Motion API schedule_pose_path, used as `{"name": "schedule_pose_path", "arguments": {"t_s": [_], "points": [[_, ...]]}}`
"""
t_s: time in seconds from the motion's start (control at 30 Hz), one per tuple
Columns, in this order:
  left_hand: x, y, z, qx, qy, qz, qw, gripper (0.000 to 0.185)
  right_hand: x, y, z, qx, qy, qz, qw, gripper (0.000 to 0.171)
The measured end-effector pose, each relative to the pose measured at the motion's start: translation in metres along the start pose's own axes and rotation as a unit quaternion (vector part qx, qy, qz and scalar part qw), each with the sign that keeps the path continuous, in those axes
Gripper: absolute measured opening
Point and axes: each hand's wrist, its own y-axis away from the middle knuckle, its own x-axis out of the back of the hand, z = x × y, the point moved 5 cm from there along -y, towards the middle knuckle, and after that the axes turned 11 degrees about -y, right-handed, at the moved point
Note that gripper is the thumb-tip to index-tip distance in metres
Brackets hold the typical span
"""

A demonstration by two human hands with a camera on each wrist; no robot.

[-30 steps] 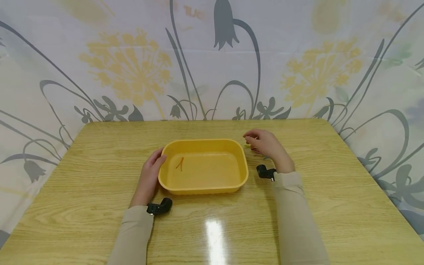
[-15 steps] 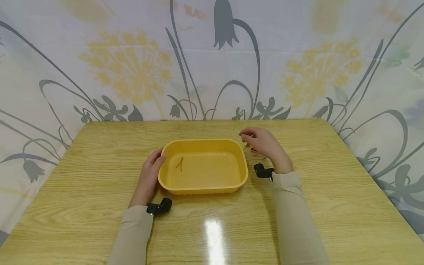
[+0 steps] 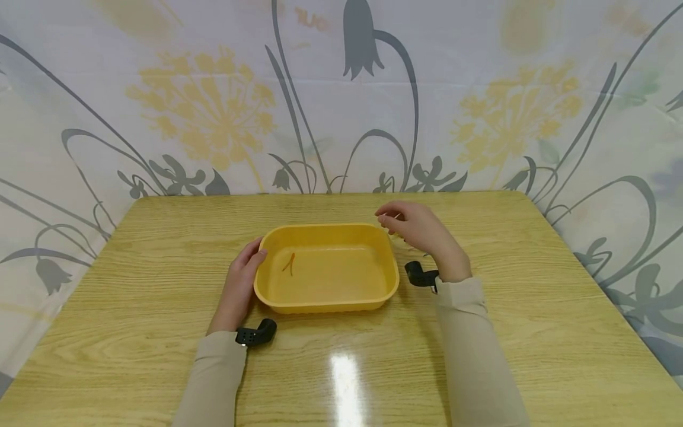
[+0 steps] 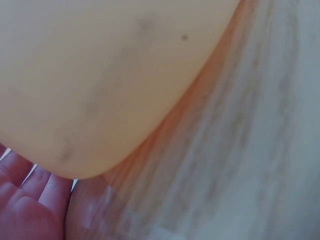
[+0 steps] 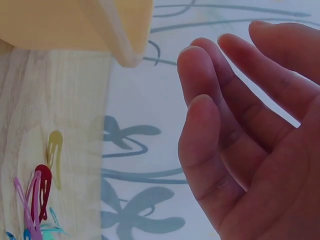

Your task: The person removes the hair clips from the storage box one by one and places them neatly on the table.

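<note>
A yellow plastic tub [image 3: 325, 227] stands mid-table with one orange hair clip [image 3: 290, 264] lying inside near its left end. My left hand [image 3: 242, 276] holds the tub's left wall, thumb on the rim; the left wrist view shows the tub [image 4: 100, 75] just above my fingers [image 4: 30, 210]. My right hand [image 3: 416, 228] hovers at the tub's far right corner with curled fingers, and thumb and forefinger seem to pinch a small pale clip. The right wrist view shows my right hand [image 5: 240, 140] above a pile of clips [image 5: 40, 195], red, pink, teal and yellow, beside the tub [image 5: 75, 20].
The wooden table [image 3: 160, 249] is backed and flanked by a floral curtain [image 3: 213, 107]. Black wrist cameras [image 3: 256, 334] sit on both cuffs. Bare wood surrounds the tub on every side.
My right hand has lifted from the clip pile and moved left toward the tub's far right corner. The left hand and the tub have stayed put.
</note>
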Motion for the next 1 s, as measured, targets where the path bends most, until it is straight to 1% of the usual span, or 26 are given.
{"name": "schedule_pose_path", "arguments": {"t_s": [0.3,0.53,0.67,0.83,1.0], "points": [[0.0,0.001,0.003,0.001,-0.003,-0.001,1.0,0.047,0.0,0.002,-0.013,0.016,0.004,-0.008,1.0,0.033],[0.0,0.002,0.004,0.002,0.001,-0.002,1.0,0.046,-0.004,0.004,-0.023,0.038,0.015,-0.019,0.999,0.029],[-0.001,0.001,0.002,0.006,0.002,0.0,1.0,0.046,-0.005,0.005,-0.026,0.037,0.012,-0.019,0.999,0.03],[0.0,0.0,0.0,0.012,-0.003,0.004,0.9999,0.047,-0.009,0.004,-0.031,0.051,0.009,-0.022,0.998,0.03],[-0.001,0.0,0.0,0.008,0.001,0.004,1.0,0.047,-0.016,0.001,-0.039,0.059,-0.005,-0.023,0.998,0.029]]}}
